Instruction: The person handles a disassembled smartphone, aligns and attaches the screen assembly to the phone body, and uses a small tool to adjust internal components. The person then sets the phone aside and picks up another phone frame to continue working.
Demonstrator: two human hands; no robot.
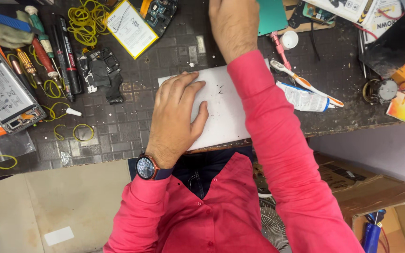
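My left hand (176,115) lies flat on the white board (226,105) at the near edge of the dark surface (132,126), fingers spread and holding nothing. My right hand (233,21) reaches past the board's far edge; I cannot tell how its fingers sit.

White flat board (223,105), speck-strewn, at bench edge

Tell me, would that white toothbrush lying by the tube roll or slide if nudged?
The toothbrush looks light and stiff, so it would likely slide or pivot rather than bend. Its flattish handle probably would not roll far. It rests partly across the white tube, so a push may rock it.
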